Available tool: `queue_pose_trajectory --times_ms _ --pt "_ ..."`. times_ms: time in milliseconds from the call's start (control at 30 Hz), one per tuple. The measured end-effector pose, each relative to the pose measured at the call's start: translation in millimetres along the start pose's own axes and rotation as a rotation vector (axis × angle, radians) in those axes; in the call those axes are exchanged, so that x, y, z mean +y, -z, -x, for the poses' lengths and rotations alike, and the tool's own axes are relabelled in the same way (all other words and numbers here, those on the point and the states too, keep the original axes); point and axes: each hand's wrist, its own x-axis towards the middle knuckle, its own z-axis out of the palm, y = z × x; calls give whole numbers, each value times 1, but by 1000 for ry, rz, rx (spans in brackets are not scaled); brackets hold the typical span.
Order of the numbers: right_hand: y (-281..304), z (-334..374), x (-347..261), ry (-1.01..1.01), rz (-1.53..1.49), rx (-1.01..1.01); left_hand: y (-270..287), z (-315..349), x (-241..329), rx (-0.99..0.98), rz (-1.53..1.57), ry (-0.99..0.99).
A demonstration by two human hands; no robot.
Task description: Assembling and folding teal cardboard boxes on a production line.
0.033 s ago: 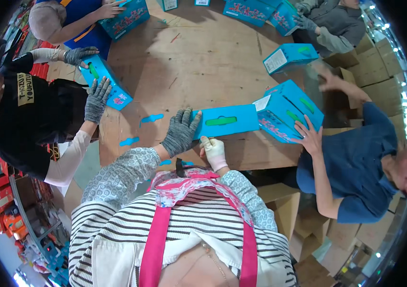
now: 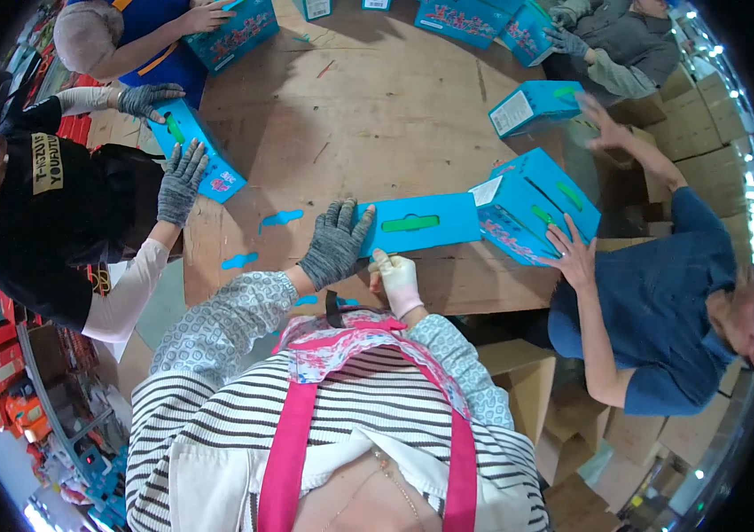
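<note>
A blue carton with a green carry handle (image 2: 425, 223) lies in front of me on the table, its handle side up. My left hand (image 2: 334, 248), in a grey knit glove, rests on the carton's left end with fingers stretched out and the thumb over its top edge. At the carton's near edge is my right hand (image 2: 396, 282), in a white glove with some fingertips bare. Its fingers are curled and its thumb points up against the edge; whatever they pinch is hidden. Touching the carton's right end stands another blue carton (image 2: 536, 208).
A co-worker's hand (image 2: 574, 253) rests on that right carton. Another blue carton (image 2: 532, 108) stands behind it. At left, a person's gloved hands hold a blue carton (image 2: 199, 155). Blue cut-out pieces (image 2: 282, 218) lie on the wooden table (image 2: 306, 124). Brown boxes (image 2: 519, 372) stand below.
At right, the co-worker's far hand has moved up towards the carton behind, its fingers now by that carton's right end. My hands and the carton have hardly moved.
</note>
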Motion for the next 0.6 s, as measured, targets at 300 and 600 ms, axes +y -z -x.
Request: queue_pose_trajectory --times_ms 300,600 --pt "10 11 -41 -107 -422 -291 -12 -6 -9 161 -42 -76" --pt "81 -29 -121 1011 1665 70 -1 -67 -17 -10 106 -302"
